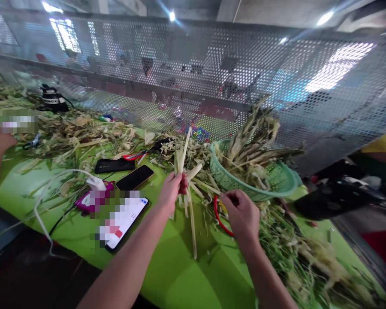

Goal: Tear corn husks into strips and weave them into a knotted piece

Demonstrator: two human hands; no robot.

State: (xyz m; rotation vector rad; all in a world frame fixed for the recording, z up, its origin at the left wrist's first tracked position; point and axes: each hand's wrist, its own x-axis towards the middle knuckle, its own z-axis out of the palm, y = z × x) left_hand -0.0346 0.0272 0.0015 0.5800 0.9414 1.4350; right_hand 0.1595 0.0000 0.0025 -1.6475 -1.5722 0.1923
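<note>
My left hand [176, 189] is closed around a bundle of pale corn husk strips [184, 156]. Several strips fan out above and below the fist, and one long strip hangs down toward the table. To its right, my right hand [241, 210] is closed, with thumb and fingertips pinching the end of a husk strip [207, 187] that runs across from the bundle. Red-handled scissors [219, 219] lie on the table just beside my right hand, partly hidden behind it.
A green plastic basket [220, 167] holds dried husks. Shredded green and pale scraps [296, 253] cover the right side. Phones [135, 177], a charger [96, 183] with cable, and more scissors [133, 157] lie left. Another person's hand [1, 139] is far left. A perforated metal panel [180, 64] stands behind.
</note>
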